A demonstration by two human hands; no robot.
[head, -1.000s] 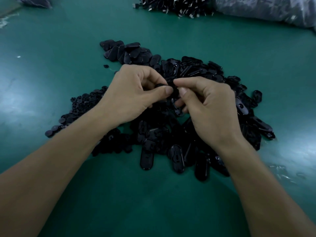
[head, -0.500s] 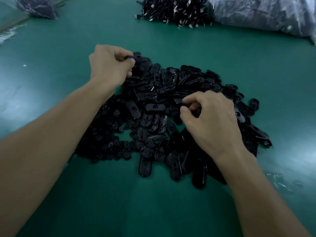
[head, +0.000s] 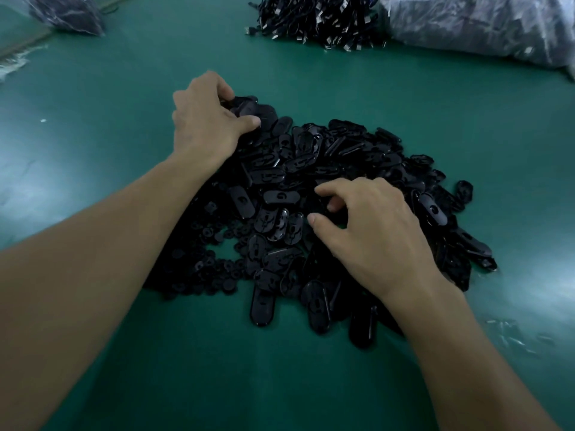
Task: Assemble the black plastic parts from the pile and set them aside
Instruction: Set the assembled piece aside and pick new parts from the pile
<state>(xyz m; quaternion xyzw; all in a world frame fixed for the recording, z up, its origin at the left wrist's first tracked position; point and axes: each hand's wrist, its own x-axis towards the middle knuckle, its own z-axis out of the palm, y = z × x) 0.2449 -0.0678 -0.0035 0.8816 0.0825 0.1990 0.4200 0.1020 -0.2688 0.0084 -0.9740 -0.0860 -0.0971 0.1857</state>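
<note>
Partly buried, left hand (head: 203, 122) fingertips in pile (head: 314, 169), right hand (head: 376, 234) loosely curled

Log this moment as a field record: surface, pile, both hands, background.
surface: green table
pile: oval black parts heaped at centre, small round parts along its near-left edge
left hand: fingers and thumb curled onto oval black parts at the pile's far-left end
right hand: fingers curled over the pile's middle; whether it holds a part is unclear
far edge: black cables in a bundle, plastic bags of dark items
</note>
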